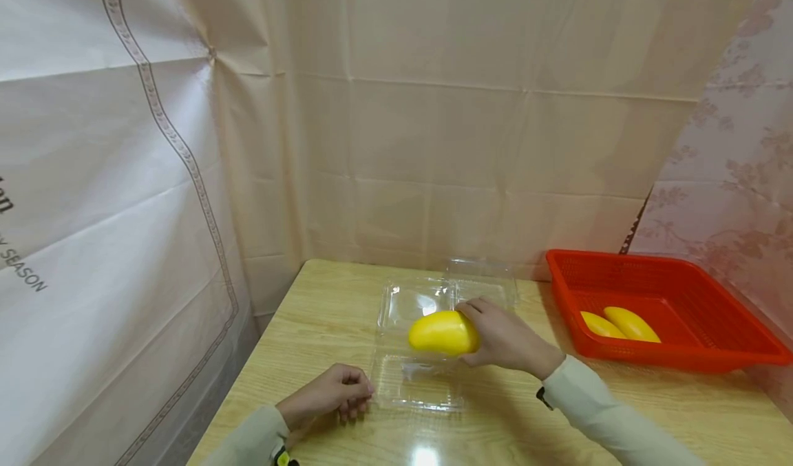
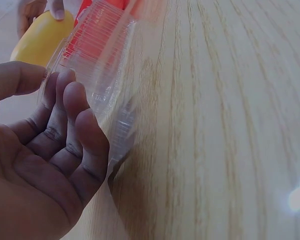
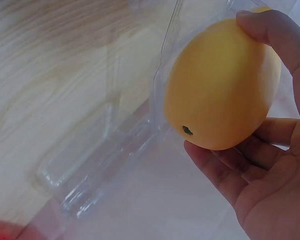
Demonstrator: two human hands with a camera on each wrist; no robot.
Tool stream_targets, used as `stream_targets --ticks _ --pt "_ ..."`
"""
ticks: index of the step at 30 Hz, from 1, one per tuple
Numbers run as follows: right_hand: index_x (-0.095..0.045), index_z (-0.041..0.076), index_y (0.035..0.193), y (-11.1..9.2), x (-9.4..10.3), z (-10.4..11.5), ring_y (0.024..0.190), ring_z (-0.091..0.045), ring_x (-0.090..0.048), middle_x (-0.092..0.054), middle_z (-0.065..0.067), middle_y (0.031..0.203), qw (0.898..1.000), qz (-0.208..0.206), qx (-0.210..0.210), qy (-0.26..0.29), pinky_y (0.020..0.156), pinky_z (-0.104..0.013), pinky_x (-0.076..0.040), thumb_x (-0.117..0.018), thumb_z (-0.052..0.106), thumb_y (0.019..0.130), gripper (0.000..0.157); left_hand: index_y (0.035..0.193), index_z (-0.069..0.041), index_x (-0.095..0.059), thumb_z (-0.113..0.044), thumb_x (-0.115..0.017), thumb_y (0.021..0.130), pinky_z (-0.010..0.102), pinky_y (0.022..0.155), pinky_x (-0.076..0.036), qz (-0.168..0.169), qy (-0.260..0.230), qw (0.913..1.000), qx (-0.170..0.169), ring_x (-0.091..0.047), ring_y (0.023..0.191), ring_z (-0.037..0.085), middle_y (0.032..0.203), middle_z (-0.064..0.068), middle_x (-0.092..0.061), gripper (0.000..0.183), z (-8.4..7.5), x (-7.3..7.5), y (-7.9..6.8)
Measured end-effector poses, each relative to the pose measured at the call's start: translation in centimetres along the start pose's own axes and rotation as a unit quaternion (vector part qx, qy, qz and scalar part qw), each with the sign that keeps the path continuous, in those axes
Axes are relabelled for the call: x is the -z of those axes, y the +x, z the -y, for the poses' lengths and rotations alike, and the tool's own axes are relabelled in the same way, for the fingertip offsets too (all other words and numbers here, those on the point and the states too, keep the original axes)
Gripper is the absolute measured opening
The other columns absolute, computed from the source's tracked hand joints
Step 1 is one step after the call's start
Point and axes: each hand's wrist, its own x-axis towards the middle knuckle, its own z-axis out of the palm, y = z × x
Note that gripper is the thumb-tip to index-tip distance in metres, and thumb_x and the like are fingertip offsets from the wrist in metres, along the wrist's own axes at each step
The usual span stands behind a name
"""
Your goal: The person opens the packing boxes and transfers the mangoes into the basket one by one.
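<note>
My right hand [image 1: 504, 335] grips a smooth yellow mango [image 1: 440, 333], thumb on one side and fingers on the other. A small dark stem spot marks the mango's end in the right wrist view. The fruit is held over an opened clear plastic clamshell box [image 1: 415, 390] on the table. At the box's left edge is my left hand [image 1: 328, 392]; in the left wrist view its thumb and index finger [image 2: 20, 78] pinch the thin rim, with the other fingers curled in.
A red plastic basket [image 1: 619, 263] stands at the right with two yellow mangoes [image 1: 632, 325] in its near left corner. Another clear plastic box [image 1: 483, 270] lies behind the first. Hanging cloth sheets [image 1: 434, 142] border the wooden table [image 1: 310, 314] at the back and sides.
</note>
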Motion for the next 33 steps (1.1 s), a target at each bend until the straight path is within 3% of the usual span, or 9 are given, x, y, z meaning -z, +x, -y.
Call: stream_targets --ticks 7,33 --pt "-0.060 -0.002 0.132 -0.3 0.8 -1.0 0.107 -0.028 -0.061 -0.064 -0.013 0.124 0.999 0.006 -0.035 0.004 0.088 -0.044 -0.058 -0.094 0.039 0.070 0.082 0.098 0.006 -0.067 -0.019 -0.059 0.106 0.025 0.053 -0.047 -0.008 0.008 0.9999 -0.001 -0.058 0.064 0.014 0.080 0.007 -0.069 0.027 -0.2 0.0 0.0" --pt "-0.060 -0.001 0.131 -1.8 2.5 -4.5 0.099 -0.026 -0.059 -0.063 -0.014 0.122 0.996 -0.006 -0.086 -0.013 0.084 -0.045 -0.059 -0.095 0.040 0.070 0.080 0.100 0.005 -0.067 -0.021 -0.059 0.106 0.025 0.055 -0.048 0.000 0.000 1.0000 -0.004 -0.058 0.066 0.013 0.083 0.008 -0.069 0.027 0.1 0.1 -0.1"
